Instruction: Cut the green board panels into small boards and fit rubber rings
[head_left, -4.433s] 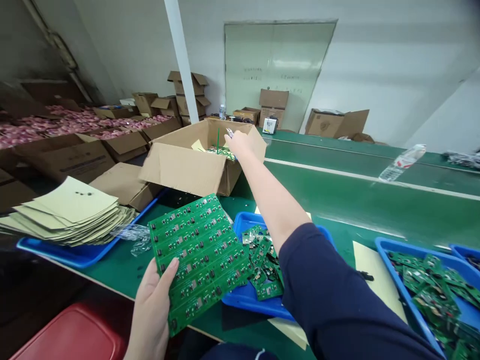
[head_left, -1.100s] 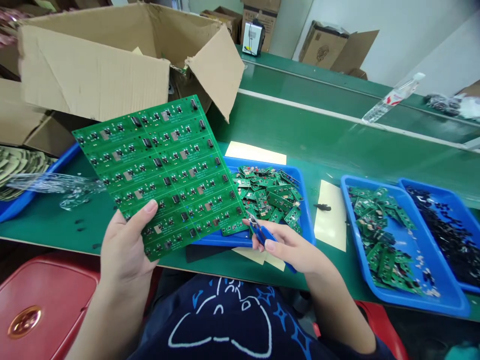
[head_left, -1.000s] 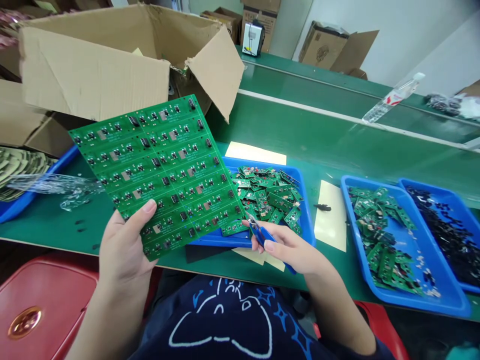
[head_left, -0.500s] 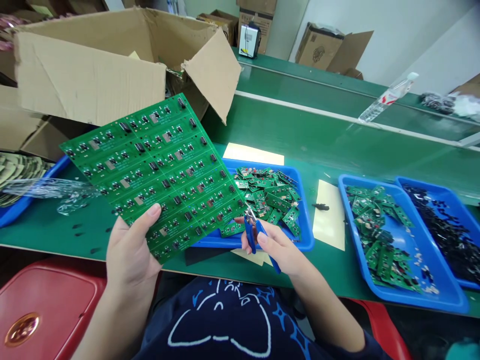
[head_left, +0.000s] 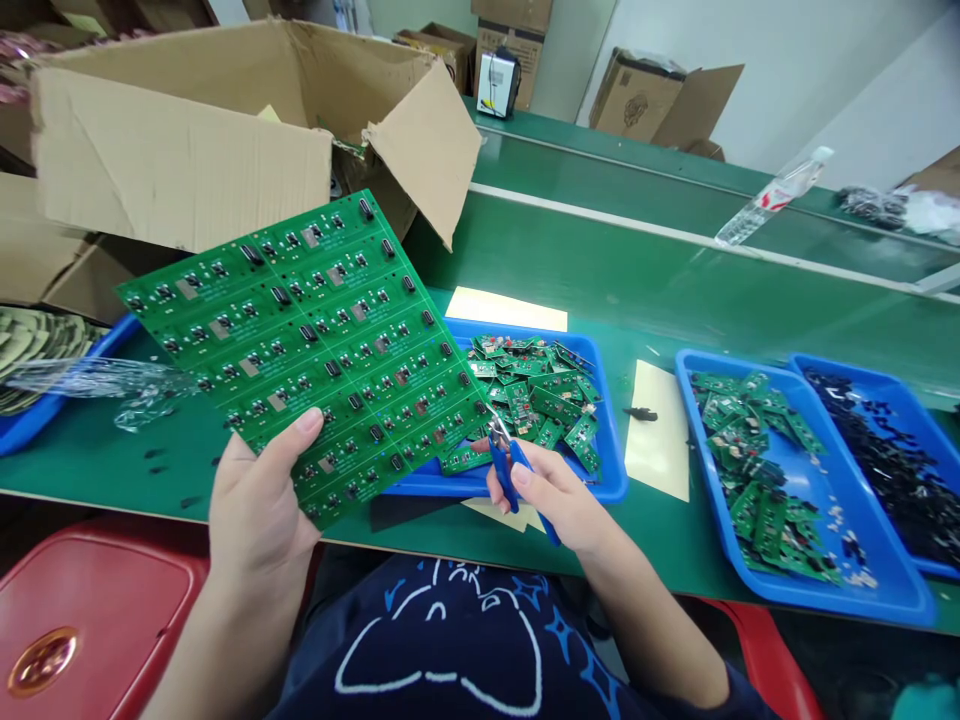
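My left hand grips the lower left part of a large green circuit board panel, thumb on top, holding it tilted above the bench. Rows of small black connectors and buttons cover the panel. In my right hand is a pair of blue-handled cutting pliers, their metal jaws at the panel's lower right corner. Whether the jaws touch the edge I cannot tell. Beneath and behind lies a blue tray heaped with small separate circuit boards.
To the right stand a blue tray of small boards and another tray of black parts. A yellow paper sheet lies between trays. An open cardboard box stands back left; a water bottle is on the ledge. A red stool is front left.
The panel and both hands have shifted only very slightly. The pliers' jaws remain at the same corner of the panel.
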